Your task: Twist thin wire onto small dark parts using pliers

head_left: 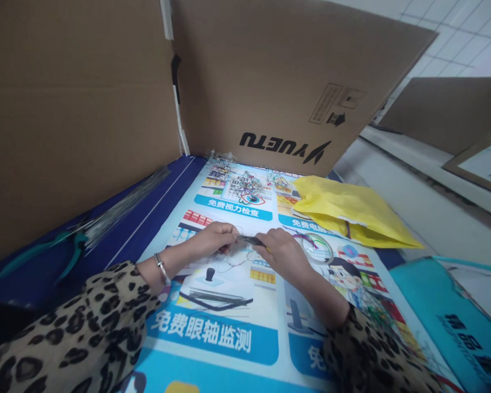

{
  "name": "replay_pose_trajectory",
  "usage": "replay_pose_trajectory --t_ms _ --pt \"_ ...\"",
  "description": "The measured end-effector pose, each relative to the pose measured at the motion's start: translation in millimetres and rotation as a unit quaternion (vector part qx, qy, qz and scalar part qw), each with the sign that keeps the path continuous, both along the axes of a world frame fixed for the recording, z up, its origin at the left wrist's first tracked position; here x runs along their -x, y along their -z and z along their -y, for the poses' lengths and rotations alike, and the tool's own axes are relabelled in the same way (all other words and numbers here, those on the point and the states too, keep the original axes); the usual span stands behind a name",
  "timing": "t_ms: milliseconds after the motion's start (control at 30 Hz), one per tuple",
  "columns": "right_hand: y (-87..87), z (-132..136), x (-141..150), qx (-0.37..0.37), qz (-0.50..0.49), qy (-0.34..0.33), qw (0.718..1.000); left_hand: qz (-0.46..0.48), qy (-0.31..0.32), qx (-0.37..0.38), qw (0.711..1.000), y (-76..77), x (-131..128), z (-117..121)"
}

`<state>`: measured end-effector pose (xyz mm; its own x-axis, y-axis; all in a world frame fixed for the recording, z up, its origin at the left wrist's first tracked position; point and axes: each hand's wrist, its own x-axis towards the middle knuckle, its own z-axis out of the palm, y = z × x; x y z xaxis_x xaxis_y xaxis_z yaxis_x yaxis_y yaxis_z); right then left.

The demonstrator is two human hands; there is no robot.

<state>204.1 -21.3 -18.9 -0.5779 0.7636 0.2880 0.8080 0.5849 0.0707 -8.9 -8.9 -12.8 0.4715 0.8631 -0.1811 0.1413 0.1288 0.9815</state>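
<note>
While straight wires (126, 210) are lying apparently unworked, the left hand (219, 238) is pinching seemingly unfinished wirework (230, 266), the right hand (285, 255) gripping a dark tool (252, 240).

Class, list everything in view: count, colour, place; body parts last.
Cardboard: several, brown, behind, right.
Poster: one, mostly blue, centre.
Cloth: one, navy, underneath.
Straight wires: one bundle, silvery, left.
Pliers: one, teal handles, left.
Wire tangles: several, multicoloured, on poster.
Bag: one, yellow, right.
Dish: one, clear, right.
Packet: one, teal, far right.
Tiles: many, white, upper right.
Tool: one, dark, in right hand.
Bracelet: one, silver, left wrist.
Sleeves: two, leopard-print, front.
Left hand, right hand: two, bare, centre.
</note>
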Motion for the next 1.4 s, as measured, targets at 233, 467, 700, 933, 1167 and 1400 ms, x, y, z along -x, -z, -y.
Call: replay_pose_trajectory --t_ms 233,467,700,933,1167,1400 --pt "-8.9 4.3 1.8 -0.082 0.065 0.016 0.994 -0.002 0.024 -0.005 1.0 -1.4 1.1 -1.8" --pt "-13.2 10.3 5.5 -0.113 0.055 0.036 0.991 -0.004 0.021 0.007 1.0 -2.8 1.2 -1.7" --pt "-20.0 14.8 9.9 -0.124 0.081 0.03 0.989 -0.005 0.052 -0.006 0.999 0.7 2.4 -3.6" --pt "-29.0 16.4 10.3 -0.102 0.11 0.021 0.988 -0.028 0.085 -0.019 0.996 1.1 5.4 -3.7" --pt "-32.1 17.6 11.2 -0.09 0.118 0.018 0.989 -0.049 0.096 -0.029 0.994 0.2 5.6 -4.4" --pt "-34.3 18.1 12.8 -0.065 0.125 0.019 0.99 -0.07 0.099 -0.023 0.992 -1.0 5.8 -4.4"
